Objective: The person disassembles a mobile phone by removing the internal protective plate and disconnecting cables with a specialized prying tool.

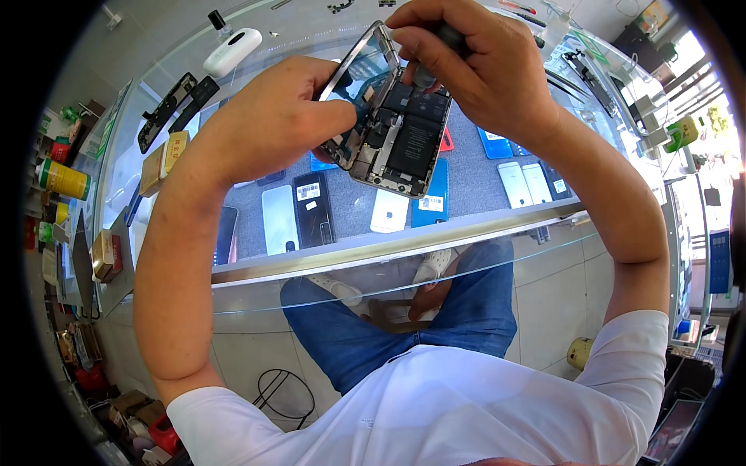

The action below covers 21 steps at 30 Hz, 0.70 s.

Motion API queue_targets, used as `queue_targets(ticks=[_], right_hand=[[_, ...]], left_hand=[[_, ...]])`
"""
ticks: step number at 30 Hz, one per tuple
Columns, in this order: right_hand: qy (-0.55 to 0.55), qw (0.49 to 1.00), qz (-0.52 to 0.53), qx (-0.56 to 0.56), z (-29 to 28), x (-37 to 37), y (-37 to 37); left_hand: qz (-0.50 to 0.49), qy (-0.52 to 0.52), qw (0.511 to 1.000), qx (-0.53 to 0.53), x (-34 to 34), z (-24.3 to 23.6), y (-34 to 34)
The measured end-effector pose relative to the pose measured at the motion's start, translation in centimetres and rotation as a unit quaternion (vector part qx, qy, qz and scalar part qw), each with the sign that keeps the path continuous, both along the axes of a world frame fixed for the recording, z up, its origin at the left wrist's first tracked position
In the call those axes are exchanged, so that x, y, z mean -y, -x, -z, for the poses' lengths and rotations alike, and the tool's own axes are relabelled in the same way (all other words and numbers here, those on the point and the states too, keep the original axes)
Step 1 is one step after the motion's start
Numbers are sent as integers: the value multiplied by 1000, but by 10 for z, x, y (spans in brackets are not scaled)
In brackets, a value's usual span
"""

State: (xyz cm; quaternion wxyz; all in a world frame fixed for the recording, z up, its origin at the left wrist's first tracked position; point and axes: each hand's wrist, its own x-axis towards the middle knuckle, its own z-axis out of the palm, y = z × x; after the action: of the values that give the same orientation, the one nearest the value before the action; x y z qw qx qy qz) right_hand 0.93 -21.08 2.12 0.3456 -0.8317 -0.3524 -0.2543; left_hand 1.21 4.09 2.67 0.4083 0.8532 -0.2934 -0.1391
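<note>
An opened smartphone (413, 144) is held tilted above the glass counter, its black battery and inner parts facing up. The lifted screen panel (361, 89) stands at an angle along the phone's left side. My left hand (272, 116) grips the phone from the left, thumb against the inside of that panel; its other fingertips are hidden behind it. In my right hand (497, 70) is a screwdriver (424, 78) with a dark handle, pointing down at the upper part of the phone's insides. The phone and my fingers hide its tip.
Several phones, including a white one (389, 211) and a blue one (432, 194), lie inside the glass counter (388, 255). On top are a white rounded device (233, 52), black phone parts (167, 113), small yellow boxes (165, 161) and, at right, tweezers (567, 84) and a clear bottle (555, 29).
</note>
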Motion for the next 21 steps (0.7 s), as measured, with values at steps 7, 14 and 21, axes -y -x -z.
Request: queue_targets(ticks=[7,14,21], right_hand=[[2,996,-23,91,7,3,-7],[74,996,-30,49,-6,6,4],[46,987,-154,10,-12,14,2]], left_hand=[[-1,20,1000,-6,2,3,0],[-2,43,999,-29,3,3,3],[-15,32,999,-29,1,5,1]])
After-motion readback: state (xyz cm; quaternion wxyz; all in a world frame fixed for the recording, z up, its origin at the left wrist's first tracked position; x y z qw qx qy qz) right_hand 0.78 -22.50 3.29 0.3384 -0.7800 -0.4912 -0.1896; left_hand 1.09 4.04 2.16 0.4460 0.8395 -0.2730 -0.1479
